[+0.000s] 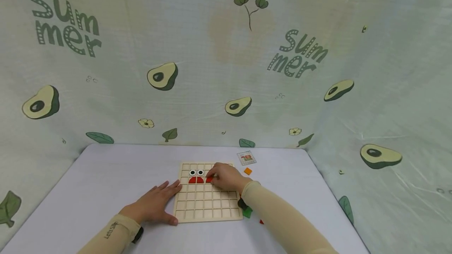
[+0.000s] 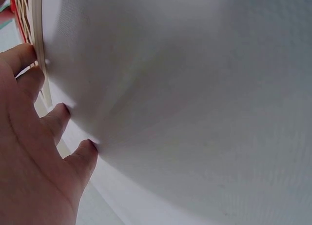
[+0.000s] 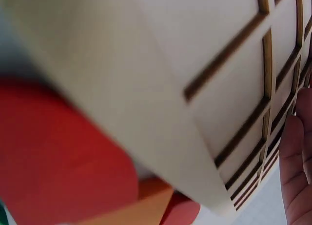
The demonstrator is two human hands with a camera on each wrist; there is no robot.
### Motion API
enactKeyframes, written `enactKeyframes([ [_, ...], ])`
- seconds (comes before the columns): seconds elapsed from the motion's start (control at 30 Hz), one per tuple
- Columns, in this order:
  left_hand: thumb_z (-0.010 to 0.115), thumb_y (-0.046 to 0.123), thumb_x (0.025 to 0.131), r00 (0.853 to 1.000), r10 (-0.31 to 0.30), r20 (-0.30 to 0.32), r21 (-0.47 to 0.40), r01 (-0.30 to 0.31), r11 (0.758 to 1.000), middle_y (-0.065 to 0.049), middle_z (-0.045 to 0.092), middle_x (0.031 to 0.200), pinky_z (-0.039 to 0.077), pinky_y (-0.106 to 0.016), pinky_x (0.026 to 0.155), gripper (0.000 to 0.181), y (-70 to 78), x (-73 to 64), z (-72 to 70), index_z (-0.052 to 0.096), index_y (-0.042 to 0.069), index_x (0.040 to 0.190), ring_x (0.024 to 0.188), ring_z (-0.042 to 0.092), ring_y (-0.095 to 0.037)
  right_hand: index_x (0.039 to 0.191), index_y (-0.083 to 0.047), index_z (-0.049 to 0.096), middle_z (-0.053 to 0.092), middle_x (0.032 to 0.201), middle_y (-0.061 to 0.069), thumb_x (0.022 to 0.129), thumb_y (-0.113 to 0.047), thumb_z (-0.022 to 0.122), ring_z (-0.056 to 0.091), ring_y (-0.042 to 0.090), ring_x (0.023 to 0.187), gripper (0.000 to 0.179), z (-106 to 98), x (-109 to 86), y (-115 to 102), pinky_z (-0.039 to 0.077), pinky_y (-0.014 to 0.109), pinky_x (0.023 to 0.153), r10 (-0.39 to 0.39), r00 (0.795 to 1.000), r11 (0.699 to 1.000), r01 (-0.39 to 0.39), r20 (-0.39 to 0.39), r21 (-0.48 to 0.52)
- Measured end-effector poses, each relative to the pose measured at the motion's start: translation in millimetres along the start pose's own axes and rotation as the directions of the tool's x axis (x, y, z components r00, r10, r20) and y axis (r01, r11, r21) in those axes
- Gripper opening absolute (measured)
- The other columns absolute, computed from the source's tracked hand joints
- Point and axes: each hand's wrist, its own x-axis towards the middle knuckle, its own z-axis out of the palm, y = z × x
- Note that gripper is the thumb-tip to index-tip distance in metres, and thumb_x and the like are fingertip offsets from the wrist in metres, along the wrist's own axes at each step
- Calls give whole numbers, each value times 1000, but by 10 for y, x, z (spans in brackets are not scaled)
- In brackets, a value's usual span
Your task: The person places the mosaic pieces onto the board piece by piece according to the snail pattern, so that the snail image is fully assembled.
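A wooden grid board point(image 1: 199, 204) lies on the table between both hands. Two round eye tiles point(image 1: 192, 173) sit side by side in its upper cells, with two red quarter-round tiles point(image 1: 200, 180) just below them. My left hand point(image 1: 155, 203) rests with fingers spread at the board's left edge; the left wrist view shows fingertips against the board's side point(image 2: 38, 30). Over the upper right part of the board, my right hand point(image 1: 226, 176) pinches a red tile point(image 1: 209, 179) at its fingertips, one cell right of the other red tiles. The right palm hides the cells beneath it.
A small picture card point(image 1: 246, 158) lies beyond the board's upper right corner, near an orange square tile point(image 1: 248, 171). Green point(image 1: 247, 212) and black point(image 1: 241, 204) tiles lie by the right edge, partly under the right forearm. Close to the right wrist camera is a large red piece point(image 3: 63, 156).
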Motion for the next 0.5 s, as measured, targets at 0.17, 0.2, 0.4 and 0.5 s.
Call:
enactKeyframes([
  [0.17,86,64,60,1000,3,3,0,-3,1000,-7,34,159,24,-65,112,112,-5,4,5,45,11,150,144,27,-42,115,-21,76,62,105,-10,92,-14,65,55,3,87,26,12,3,-10,51,22,78,-25,1000,1000,25,2,-18],
  [0.2,86,64,60,1000,2,2,-3,-2,1000,-7,34,159,25,-66,112,112,-4,5,3,45,10,150,144,27,-43,115,-21,75,63,106,-10,92,-14,65,56,3,88,26,12,3,-13,51,22,79,-32,999,999,32,0,-21],
  [0.4,87,63,60,1000,-3,4,-7,3,1000,-7,34,159,24,-66,112,112,9,-1,-5,46,10,150,144,27,-42,116,-20,75,64,109,-8,93,-14,66,58,4,91,25,5,0,-25,52,24,82,-50,999,998,50,-6,-36],
  [0.5,86,63,60,1000,-5,5,1,5,1000,-7,34,159,24,-65,112,112,5,2,-4,45,11,150,144,27,-42,118,-21,74,64,110,-8,94,-17,66,58,4,91,26,-2,-9,-18,52,24,82,-45,999,998,45,-4,-46],
])
